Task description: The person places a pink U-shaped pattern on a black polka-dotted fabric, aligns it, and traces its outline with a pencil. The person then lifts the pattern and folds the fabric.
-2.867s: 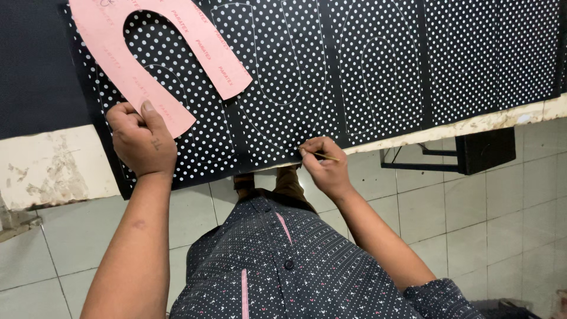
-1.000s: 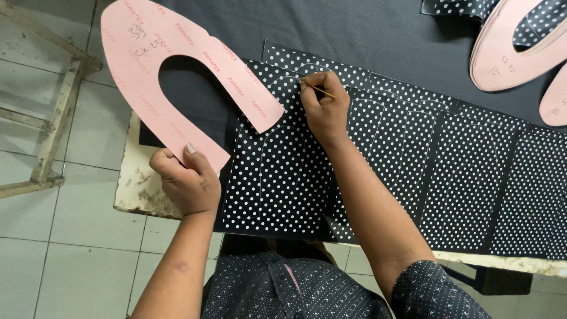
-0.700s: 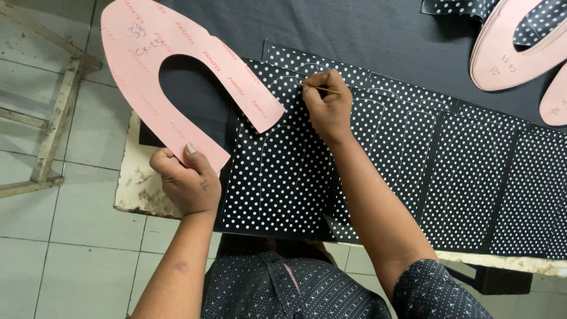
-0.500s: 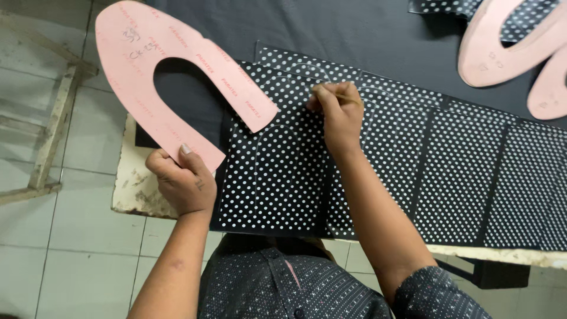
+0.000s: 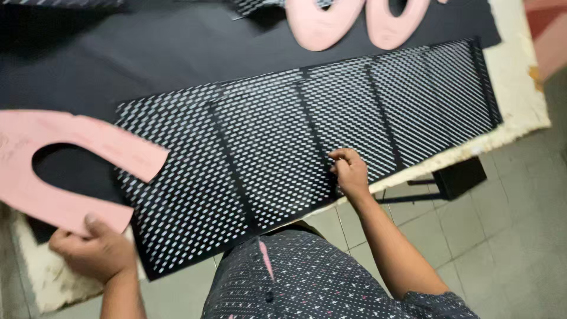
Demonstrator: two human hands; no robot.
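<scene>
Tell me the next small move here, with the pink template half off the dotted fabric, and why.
Probably slide the pink U-shaped template rightward, fully onto the polka-dot fabric. The left hand grips its lower arm, and most of it lies on the plain dark sheet; only one tip overlaps the dots. The right hand already presses the fabric near its front edge.

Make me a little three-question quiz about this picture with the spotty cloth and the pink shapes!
1. True or false: the left hand holds one end of the pink U-shaped pattern.
2. What does the right hand touch? A) the black dotted fabric B) the floor tiles C) a pink shape
3. Fill in: more pink pattern pieces lie at the ____ edge of the view.

Key: 1 true; 2 A; 3 top.
</scene>
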